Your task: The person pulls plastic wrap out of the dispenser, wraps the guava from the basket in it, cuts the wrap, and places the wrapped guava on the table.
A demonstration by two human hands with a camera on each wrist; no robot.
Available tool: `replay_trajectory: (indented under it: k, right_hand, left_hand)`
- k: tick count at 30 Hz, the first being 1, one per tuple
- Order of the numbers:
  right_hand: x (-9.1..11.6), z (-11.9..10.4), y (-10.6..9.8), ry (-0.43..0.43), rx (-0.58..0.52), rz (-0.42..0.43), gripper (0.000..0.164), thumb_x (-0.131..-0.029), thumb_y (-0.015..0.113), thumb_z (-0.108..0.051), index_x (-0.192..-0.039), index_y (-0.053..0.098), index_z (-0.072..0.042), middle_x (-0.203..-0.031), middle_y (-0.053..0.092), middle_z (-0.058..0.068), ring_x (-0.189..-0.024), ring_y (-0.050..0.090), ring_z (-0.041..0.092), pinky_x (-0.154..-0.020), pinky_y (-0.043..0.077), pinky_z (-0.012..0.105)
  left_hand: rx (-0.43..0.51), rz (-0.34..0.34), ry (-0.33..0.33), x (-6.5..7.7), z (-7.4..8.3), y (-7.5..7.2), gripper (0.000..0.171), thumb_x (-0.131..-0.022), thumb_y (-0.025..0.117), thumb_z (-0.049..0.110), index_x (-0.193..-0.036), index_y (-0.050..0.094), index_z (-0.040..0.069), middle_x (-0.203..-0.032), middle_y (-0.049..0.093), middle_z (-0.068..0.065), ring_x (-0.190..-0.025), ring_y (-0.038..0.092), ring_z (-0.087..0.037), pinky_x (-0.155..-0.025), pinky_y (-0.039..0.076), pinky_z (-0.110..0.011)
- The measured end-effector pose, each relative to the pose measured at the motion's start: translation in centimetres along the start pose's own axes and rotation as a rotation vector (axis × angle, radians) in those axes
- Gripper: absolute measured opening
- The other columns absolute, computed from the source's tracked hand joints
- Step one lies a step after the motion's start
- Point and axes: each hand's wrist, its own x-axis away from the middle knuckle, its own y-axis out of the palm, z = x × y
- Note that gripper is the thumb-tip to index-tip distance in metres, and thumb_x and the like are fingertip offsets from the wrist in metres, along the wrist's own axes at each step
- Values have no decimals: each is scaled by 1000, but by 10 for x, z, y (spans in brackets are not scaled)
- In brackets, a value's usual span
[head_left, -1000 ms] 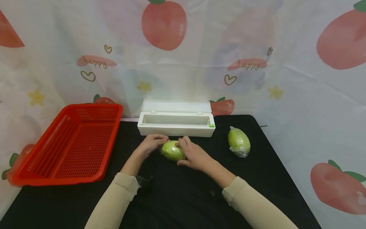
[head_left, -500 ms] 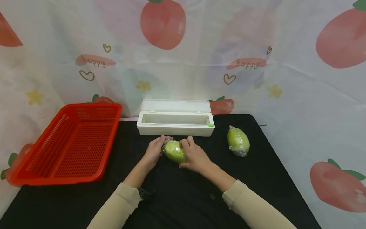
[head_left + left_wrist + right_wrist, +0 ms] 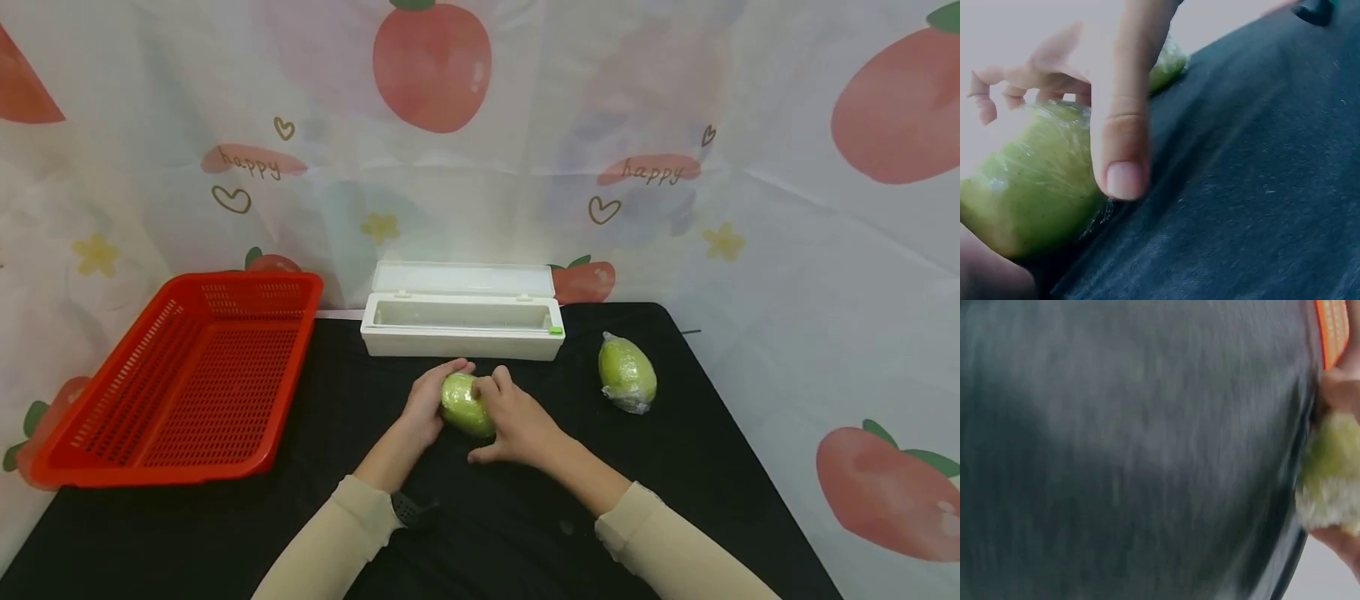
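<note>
A green fruit (image 3: 467, 407) wrapped in clear cling film is between my two hands, just in front of the white box. My left hand (image 3: 426, 403) holds its left side; in the right wrist view, thumb and fingers lie on either side of the wrapped fruit (image 3: 1330, 469). Curled fingers of my right hand (image 3: 521, 417) rest over the fruit's right side, the thumb apart toward me. In the left wrist view, glossy wrinkled film covers the fruit (image 3: 1041, 181), with the right thumb beside it. A second wrapped green fruit (image 3: 627, 372) lies on the right.
A long white box (image 3: 462, 343) stands at the back with its lid (image 3: 463, 278) raised and a small green piece at its right end. The red perforated basket (image 3: 288, 392) is on the left. Black cloth (image 3: 525, 533) covers the table; a printed curtain (image 3: 517, 208) hangs behind.
The held fruit has shifted slightly right and turned between the hands. My left hand has moved right and now lies along its side. Box, basket and second fruit have stayed put.
</note>
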Motion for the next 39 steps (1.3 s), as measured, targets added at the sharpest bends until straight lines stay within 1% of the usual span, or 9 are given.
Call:
replay_trajectory:
  k: [7, 10, 13, 15, 19, 28, 31, 34, 39]
  right_hand:
    - [-2, 6, -3, 54, -62, 3, 87, -58, 98, -34, -120, 40, -15, -104, 37, 5, -76, 56, 21, -70, 54, 36]
    - [-4, 2, 0, 134, -94, -9, 107, -58, 98, -35, -140, 32, -17, -113, 41, 11, -80, 59, 24, -69, 55, 40]
    - [-6, -2, 2, 218, -179, -18, 133, -57, 98, -31, -157, 11, -27, -131, 49, 15, -91, 63, 29, -72, 54, 44]
    - [-6, -2, 4, 244, -231, -11, 142, -56, 99, -28, -160, 2, -30, -137, 52, 15, -99, 63, 30, -77, 54, 46]
    - [-6, -3, 8, 220, -252, 15, 138, -56, 98, -24, -161, 8, -29, -134, 57, 13, -105, 61, 28, -81, 53, 48]
    - [-4, -7, 12, 202, -187, 36, 135, -54, 96, -13, -160, 16, -34, -126, 58, 11, -102, 58, 23, -77, 52, 46]
    - [-3, -6, 14, 211, -234, 20, 136, -56, 98, -27, -161, 11, -33, -129, 57, 11, -104, 58, 23, -80, 52, 46]
    - [-3, 0, 14, 217, -349, -13, 134, -63, 94, -44, -162, 4, -28, -139, 50, 14, -113, 55, 26, -88, 50, 46]
    - [5, 11, 7, 226, -577, 1, 100, -82, 78, -35, -159, 20, -14, -144, 43, 17, -116, 52, 27, -91, 47, 44]
  left_hand:
    - [-150, -64, 104, 3, 5, 6, 34, -107, 43, 22, -134, 56, 4, -134, 64, -12, -125, 59, -27, -99, 49, -29]
    - [-197, -50, 115, 4, 6, 8, 45, -108, 40, 39, -126, 64, 5, -125, 69, -8, -114, 64, -22, -98, 50, -30]
    - [-220, 34, 101, 6, 5, 13, 62, -102, 36, 58, -111, 71, 7, -113, 73, -4, -106, 65, -18, -97, 49, -33]
    - [-194, 108, 95, 9, 5, 19, 66, -99, 36, 63, -101, 72, 9, -105, 74, -3, -103, 66, -19, -99, 48, -36]
    - [-110, 234, 145, 12, 2, 27, 61, -100, 40, 61, -82, 68, 11, -89, 74, -2, -95, 66, -20, -98, 47, -37]
    - [65, 309, 230, 16, -6, 30, 48, -106, 46, 38, -65, 56, 15, -74, 69, 1, -81, 66, -17, -91, 49, -30]
    - [25, 281, 203, 17, -7, 28, 51, -106, 43, 45, -69, 59, 13, -84, 74, -1, -90, 68, -18, -96, 48, -33]
    - [-23, 185, 169, 16, -5, 25, 56, -105, 36, 55, -98, 71, 11, -113, 73, -4, -110, 66, -23, -104, 45, -38]
    - [104, 18, 118, 15, 4, 24, 56, -104, 35, 51, -150, 37, 19, -154, 40, -13, -142, 37, -32, -117, 30, -47]
